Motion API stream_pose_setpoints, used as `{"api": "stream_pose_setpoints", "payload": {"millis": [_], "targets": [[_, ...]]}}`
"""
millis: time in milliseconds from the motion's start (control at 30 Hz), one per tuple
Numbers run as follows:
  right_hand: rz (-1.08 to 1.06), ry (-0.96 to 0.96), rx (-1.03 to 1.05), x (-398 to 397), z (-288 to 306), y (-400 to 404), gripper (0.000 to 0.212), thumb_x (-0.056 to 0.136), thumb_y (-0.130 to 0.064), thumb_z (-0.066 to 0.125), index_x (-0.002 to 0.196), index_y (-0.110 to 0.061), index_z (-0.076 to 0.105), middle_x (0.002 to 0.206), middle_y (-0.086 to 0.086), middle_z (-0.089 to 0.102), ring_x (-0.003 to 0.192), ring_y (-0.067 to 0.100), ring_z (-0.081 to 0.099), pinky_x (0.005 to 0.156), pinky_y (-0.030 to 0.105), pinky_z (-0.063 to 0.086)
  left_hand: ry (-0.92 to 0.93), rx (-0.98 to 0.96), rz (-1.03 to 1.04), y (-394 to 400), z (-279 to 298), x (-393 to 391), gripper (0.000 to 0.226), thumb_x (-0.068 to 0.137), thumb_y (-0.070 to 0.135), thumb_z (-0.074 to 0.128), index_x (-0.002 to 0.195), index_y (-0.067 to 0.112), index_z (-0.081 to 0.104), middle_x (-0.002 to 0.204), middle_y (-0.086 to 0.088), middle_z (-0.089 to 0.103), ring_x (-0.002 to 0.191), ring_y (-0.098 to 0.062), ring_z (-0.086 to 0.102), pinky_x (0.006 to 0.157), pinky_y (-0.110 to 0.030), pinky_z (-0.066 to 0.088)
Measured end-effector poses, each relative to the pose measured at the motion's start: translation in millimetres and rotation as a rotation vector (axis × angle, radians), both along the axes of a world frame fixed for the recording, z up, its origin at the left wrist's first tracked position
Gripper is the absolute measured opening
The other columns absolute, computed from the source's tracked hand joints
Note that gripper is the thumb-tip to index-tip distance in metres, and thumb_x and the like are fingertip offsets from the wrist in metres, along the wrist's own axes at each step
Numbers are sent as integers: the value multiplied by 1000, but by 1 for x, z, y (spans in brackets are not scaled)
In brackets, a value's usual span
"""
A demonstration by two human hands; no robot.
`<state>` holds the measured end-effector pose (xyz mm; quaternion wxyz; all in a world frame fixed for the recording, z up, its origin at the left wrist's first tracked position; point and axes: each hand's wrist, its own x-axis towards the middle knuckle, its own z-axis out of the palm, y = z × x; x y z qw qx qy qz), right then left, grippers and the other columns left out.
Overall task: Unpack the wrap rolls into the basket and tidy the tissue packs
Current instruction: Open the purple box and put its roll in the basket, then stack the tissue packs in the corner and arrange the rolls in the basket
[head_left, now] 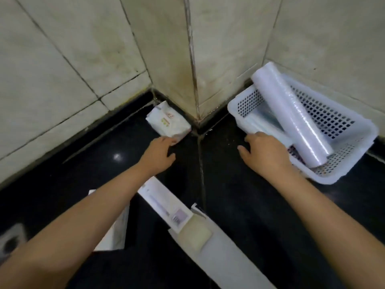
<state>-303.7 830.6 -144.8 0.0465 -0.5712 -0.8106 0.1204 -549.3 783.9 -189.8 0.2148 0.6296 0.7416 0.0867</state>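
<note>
A white perforated basket (pixel 343 161) stands on the dark counter at the right, against the tiled wall. A wrap roll (pixel 291 115) lies slanted across it, its far end sticking out over the rim; a second wrapped roll (pixel 264 124) lies lower inside. My right hand (pixel 264 151) rests on the basket's near left rim, fingers spread. A white tissue pack (pixel 168 122) sits in the wall corner. My left hand (pixel 158 153) touches its near end with fingertips, holding nothing that I can see.
Long white cartons lie open on the counter near me: one (pixel 164 203) under my left forearm and another (pixel 220 253) running toward the lower right. A white pack (pixel 116 232) lies partly hidden by my left arm. A round drain fitting (pixel 10 243) sits at far left.
</note>
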Motion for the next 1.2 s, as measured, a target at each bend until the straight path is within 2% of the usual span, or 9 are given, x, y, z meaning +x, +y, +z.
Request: {"api": "stream_pose_setpoints", "payload": {"millis": [100, 200, 333, 467, 633, 833, 933, 1100, 1200], "targets": [[215, 110, -173, -58, -8, -44, 32, 89, -33, 50, 104, -6, 60, 105, 16, 64, 97, 31, 60, 77, 37, 48, 39, -31, 143, -56, -4, -37, 47, 87, 10, 58, 133, 5, 47, 138, -15, 48, 132, -29, 39, 110, -37, 32], [342, 92, -335, -106, -29, -89, 45, 88, -39, 52, 120, -9, 51, 118, 15, 58, 107, 31, 56, 85, 37, 47, 79, 16, 320, -116, -6, -62, 52, 85, 12, 61, 134, 3, 46, 140, -18, 45, 132, -33, 36, 110, -37, 30], [342, -24, -380, -134, -54, -133, 73, 78, -50, 60, 135, -18, 29, 135, 10, 38, 119, 30, 43, 94, 41, 44, 144, -42, 505, -184, -15, -74, 65, 84, 33, 63, 140, 10, 38, 148, -16, 32, 137, -31, 26, 112, -39, 26], [283, -134, -345, -138, -61, -147, 85, 75, -44, 67, 140, -23, 16, 143, 11, 24, 126, 33, 36, 97, 43, 43, 46, -77, 610, -213, -25, -74, 83, 78, 48, 66, 143, 14, 28, 153, -15, 22, 140, -31, 21, 114, -43, 26], [257, -125, -317, -138, -61, -148, 73, 79, -30, 63, 137, -17, 21, 131, 11, 40, 116, 31, 45, 90, 39, 47, 58, -155, 617, -217, -35, -61, 99, 66, 56, 69, 144, 23, 18, 140, -11, 33, 125, -30, 38, 99, -41, 40], [251, -79, -226, -151, -48, -124, 61, 82, -51, 54, 128, -12, 43, 131, 11, 46, 119, 32, 46, 93, 41, 45, -114, -135, 803, -196, -23, -77, 89, 70, 47, 70, 141, 22, 23, 135, -12, 41, 124, -29, 39, 97, -40, 42], [196, -8, -164, -179, -45, -72, 55, 84, -41, 56, 126, -6, 47, 131, 19, 49, 119, 37, 46, 96, 45, 44, -198, -83, 884, -180, -9, -88, 83, 73, 42, 68, 140, 19, 27, 135, -14, 42, 124, -31, 39, 98, -41, 41], [58, -93, -122, -220, -62, 10, 64, 83, -33, 63, 134, -7, 33, 137, 22, 35, 124, 43, 34, 98, 50, 39, -424, 15, 1065, -159, -1, -105, 73, 78, 38, 64, 139, 19, 29, 132, -13, 44, 120, -31, 44, 94, -40, 42], [100, -141, -126, -224, -79, 26, 39, 87, -13, 55, 121, 2, 48, 128, 27, 46, 120, 43, 40, 99, 44, 37, -567, 85, 1138, -162, -4, -109, 66, 79, 32, 63, 136, 19, 32, 131, -9, 46, 109, -25, 49, 83, -35, 44]]}}
